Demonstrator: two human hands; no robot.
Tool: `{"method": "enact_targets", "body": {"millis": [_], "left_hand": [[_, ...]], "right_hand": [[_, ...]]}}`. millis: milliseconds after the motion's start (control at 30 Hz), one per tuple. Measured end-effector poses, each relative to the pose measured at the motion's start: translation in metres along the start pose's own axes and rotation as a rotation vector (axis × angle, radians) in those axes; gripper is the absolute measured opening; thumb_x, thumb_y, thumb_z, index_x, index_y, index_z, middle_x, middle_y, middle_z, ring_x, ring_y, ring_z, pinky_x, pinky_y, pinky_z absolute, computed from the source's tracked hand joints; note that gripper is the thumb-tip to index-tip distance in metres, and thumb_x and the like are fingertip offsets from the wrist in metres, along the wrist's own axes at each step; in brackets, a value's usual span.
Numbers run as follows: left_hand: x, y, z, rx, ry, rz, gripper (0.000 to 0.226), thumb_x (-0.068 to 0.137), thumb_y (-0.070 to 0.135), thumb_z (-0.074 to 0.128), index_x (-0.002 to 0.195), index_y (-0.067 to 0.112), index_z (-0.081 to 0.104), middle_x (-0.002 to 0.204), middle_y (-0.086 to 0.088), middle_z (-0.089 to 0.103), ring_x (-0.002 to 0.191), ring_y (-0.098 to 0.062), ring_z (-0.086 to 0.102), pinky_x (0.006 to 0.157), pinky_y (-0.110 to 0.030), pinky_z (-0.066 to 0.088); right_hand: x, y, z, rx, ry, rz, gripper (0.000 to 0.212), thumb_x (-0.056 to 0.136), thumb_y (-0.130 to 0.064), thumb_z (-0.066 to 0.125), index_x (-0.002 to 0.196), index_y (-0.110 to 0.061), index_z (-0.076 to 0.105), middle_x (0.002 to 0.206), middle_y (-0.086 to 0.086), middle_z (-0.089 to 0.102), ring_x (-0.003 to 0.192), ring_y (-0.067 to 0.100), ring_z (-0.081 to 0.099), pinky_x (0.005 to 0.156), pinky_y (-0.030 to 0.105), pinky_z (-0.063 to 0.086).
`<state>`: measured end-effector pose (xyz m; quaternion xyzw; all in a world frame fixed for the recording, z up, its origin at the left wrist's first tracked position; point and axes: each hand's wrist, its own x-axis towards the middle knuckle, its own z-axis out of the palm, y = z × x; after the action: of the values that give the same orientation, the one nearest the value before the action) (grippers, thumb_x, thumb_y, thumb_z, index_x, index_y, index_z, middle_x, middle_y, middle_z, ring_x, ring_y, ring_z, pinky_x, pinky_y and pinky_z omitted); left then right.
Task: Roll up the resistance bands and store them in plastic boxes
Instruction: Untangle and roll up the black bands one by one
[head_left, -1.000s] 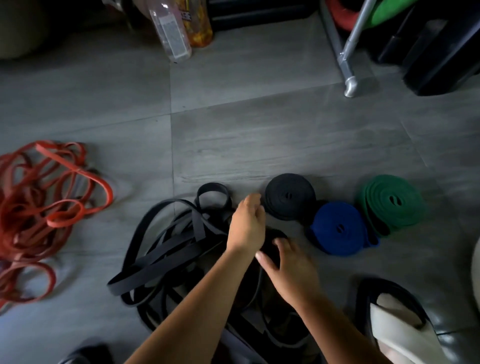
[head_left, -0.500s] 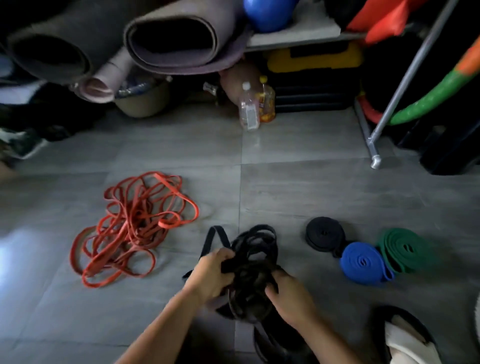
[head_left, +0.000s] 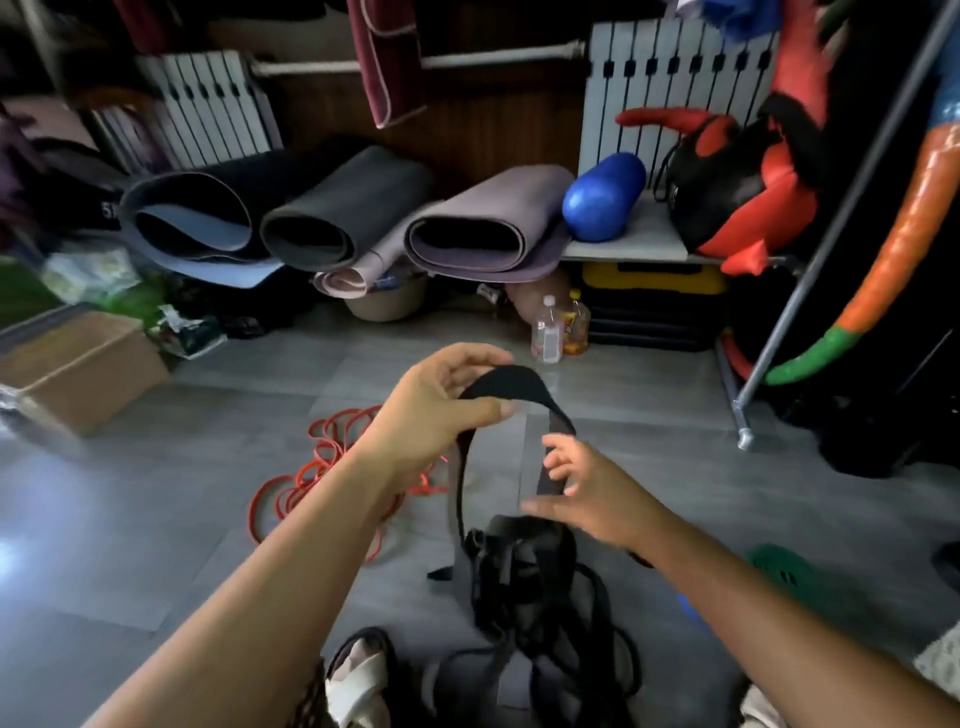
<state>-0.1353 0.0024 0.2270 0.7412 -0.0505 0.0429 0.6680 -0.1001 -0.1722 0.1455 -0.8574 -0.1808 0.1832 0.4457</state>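
Left hand (head_left: 441, 410) pinches the top of a black band (head_left: 511, 387), held up as a loop. Right hand (head_left: 592, 491) has its fingers loosely curled round the loop's right strand. The band hangs down into a black tangle (head_left: 524, 577) on the floor, with red bands (head_left: 311, 478) to its left and a green roll (head_left: 779, 564) to its right.

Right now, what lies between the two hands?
Head view: a loop of black resistance band arches from the left hand to the right hand.

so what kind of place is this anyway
Probably a home-gym storage corner: rolled exercise mats stacked side by side, a blue ball next to them, and red resistance bands heaped on the tiled floor.
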Motion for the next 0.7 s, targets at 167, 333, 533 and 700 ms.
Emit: {"method": "enact_targets", "body": {"millis": [167, 333, 533, 700], "left_hand": [[-0.026, -0.002, 0.001, 0.125, -0.01, 0.001, 0.044, 0.074, -0.012, 0.067, 0.097, 0.026, 0.06, 0.093, 0.008, 0.068, 0.09, -0.003, 0.064, 0.085, -0.018, 0.049], [-0.045, -0.032, 0.007, -0.005, -0.062, -0.038, 0.043, 0.075, -0.011, 0.066, 0.104, 0.021, 0.061, 0.099, 0.006, 0.071, 0.099, -0.008, 0.064, 0.083, -0.018, 0.049], [-0.039, -0.032, 0.006, -0.281, -0.085, -0.015, 0.039, 0.074, -0.004, 0.067, 0.106, 0.017, 0.06, 0.097, -0.001, 0.069, 0.094, -0.016, 0.065, 0.08, -0.024, 0.051], [-0.031, -0.036, -0.002, -0.055, 0.02, -0.19, 0.033, 0.071, 0.024, 0.068, 0.103, 0.02, 0.061, 0.107, 0.005, 0.065, 0.096, -0.003, 0.062, 0.081, -0.02, 0.05]], "right_hand": [[-0.032, -0.037, -0.017, -0.007, 0.248, -0.109, 0.035, 0.076, -0.039, 0.071, 0.065, -0.012, 0.051, 0.058, -0.002, 0.055, 0.052, 0.009, 0.047, 0.057, 0.025, 0.042], [-0.032, -0.031, -0.015, 0.055, 0.081, -0.189, 0.06, 0.058, -0.057, 0.072, 0.109, -0.035, 0.049, 0.114, -0.02, 0.053, 0.107, -0.011, 0.047, 0.095, 0.013, 0.039], [-0.016, -0.025, 0.026, 0.351, -0.107, -0.221, 0.055, 0.075, -0.022, 0.074, 0.122, -0.024, 0.046, 0.113, -0.008, 0.062, 0.106, 0.002, 0.058, 0.091, 0.023, 0.047], [-0.009, -0.02, 0.022, -0.152, 0.042, -0.184, 0.024, 0.09, -0.03, 0.054, 0.106, -0.021, 0.038, 0.101, -0.011, 0.042, 0.088, 0.006, 0.047, 0.068, 0.015, 0.039]]}}
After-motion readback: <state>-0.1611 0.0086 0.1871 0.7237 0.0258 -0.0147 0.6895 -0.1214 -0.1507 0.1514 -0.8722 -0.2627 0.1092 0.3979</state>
